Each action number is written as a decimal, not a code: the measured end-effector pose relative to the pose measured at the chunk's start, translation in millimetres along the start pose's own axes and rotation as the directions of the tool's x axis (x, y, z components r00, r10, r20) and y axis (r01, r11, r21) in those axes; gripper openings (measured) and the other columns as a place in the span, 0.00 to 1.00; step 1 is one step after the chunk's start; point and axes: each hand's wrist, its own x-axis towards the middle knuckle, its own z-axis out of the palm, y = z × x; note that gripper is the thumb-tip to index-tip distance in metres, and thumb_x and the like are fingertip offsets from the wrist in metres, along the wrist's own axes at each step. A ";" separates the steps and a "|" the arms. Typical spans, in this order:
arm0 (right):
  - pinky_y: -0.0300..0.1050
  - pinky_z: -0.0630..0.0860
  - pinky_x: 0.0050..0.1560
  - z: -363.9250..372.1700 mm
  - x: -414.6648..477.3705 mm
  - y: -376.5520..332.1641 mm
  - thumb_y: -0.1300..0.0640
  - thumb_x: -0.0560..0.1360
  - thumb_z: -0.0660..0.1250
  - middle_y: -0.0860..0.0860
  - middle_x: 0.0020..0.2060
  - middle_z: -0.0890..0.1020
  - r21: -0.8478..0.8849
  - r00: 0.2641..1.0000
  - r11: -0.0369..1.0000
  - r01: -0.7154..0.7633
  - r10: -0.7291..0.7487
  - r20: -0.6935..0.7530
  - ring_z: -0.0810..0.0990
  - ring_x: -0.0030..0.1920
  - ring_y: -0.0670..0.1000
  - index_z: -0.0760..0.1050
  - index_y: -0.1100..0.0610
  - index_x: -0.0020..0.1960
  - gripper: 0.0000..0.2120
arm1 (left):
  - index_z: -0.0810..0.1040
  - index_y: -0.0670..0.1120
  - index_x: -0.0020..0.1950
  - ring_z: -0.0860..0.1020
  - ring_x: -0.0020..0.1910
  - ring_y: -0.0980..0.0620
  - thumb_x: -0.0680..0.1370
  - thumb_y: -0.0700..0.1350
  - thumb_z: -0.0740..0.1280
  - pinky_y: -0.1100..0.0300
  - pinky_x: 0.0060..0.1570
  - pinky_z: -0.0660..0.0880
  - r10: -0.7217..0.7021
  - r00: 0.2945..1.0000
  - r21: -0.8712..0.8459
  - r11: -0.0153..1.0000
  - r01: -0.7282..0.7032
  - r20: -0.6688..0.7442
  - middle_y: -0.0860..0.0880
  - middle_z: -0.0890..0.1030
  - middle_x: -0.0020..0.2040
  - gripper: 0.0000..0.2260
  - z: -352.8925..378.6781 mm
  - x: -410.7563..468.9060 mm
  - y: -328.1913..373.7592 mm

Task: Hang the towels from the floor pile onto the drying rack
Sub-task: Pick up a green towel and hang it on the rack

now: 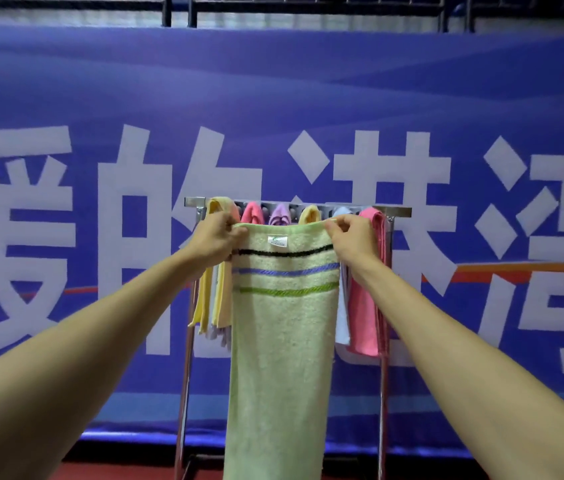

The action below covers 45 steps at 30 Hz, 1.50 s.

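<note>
Green towel [282,341] between both hands

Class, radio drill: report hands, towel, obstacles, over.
Left hand and right hand each pinching a top corner. Pale green striped terry towel hanging before silver metal drying rack. Rack bar crowded with coloured hung towels.

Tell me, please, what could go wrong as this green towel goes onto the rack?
The green towel hangs only from the left hand and right hand pinching its top corners; a slip would drop it. The drying rack is already crowded, so pushing it in may drag the pink towel on the right or yellow towel on the left off.
</note>
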 end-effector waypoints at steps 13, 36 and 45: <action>0.47 0.78 0.50 -43.1 14.5 -31.4 0.56 0.68 0.77 0.53 0.39 0.85 -0.352 0.981 0.919 0.179 -0.137 0.141 0.81 0.43 0.48 0.85 0.58 0.45 0.08 | 0.75 0.37 0.51 0.80 0.44 0.47 0.80 0.44 0.64 0.59 0.40 0.80 0.087 0.961 -0.148 0.988 -0.049 0.264 0.41 0.78 0.45 0.10 -27.9 12.8 29.1; 0.46 0.75 0.43 -37.9 10.0 -47.0 0.53 0.75 0.70 0.52 0.40 0.85 -0.432 0.979 0.880 0.196 -0.198 0.041 0.79 0.44 0.52 0.84 0.59 0.43 0.10 | 0.76 0.41 0.55 0.80 0.45 0.46 0.80 0.46 0.64 0.51 0.43 0.80 0.214 0.974 0.170 0.965 -0.198 -0.078 0.43 0.80 0.49 0.09 -19.3 9.3 28.1; 0.38 0.65 0.43 -18.6 -8.3 13.3 0.55 0.75 0.70 0.50 0.36 0.79 -0.375 0.986 0.923 0.087 -0.027 0.163 0.75 0.42 0.48 0.82 0.59 0.44 0.07 | 0.78 0.42 0.50 0.81 0.42 0.44 0.79 0.45 0.67 0.47 0.43 0.81 0.067 0.997 0.093 0.994 -0.062 -0.043 0.44 0.80 0.45 0.06 20.1 -10.3 -23.9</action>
